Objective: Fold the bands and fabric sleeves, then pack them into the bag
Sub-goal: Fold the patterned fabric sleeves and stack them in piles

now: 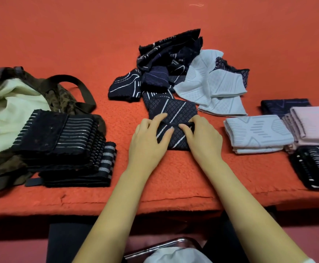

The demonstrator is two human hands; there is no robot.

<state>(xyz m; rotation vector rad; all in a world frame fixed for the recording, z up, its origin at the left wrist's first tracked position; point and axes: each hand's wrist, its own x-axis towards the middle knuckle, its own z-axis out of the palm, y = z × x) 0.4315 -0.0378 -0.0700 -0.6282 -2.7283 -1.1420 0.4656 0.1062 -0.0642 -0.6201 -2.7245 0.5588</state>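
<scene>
A dark navy sleeve with white diagonal stripes lies in front of me on the orange cloth, its near part doubled over. My left hand and my right hand both press on the fold, fingertips pinching its edge. Behind it sits a loose heap of dark sleeves and pale blue sleeves. A stack of folded black bands rests at the left against the open camouflage bag with its cream lining.
Folded pieces lie at the right: a pale blue one, pink ones, a dark one behind and a dark striped one. The table's front edge runs just below my forearms. A metal chair frame shows underneath.
</scene>
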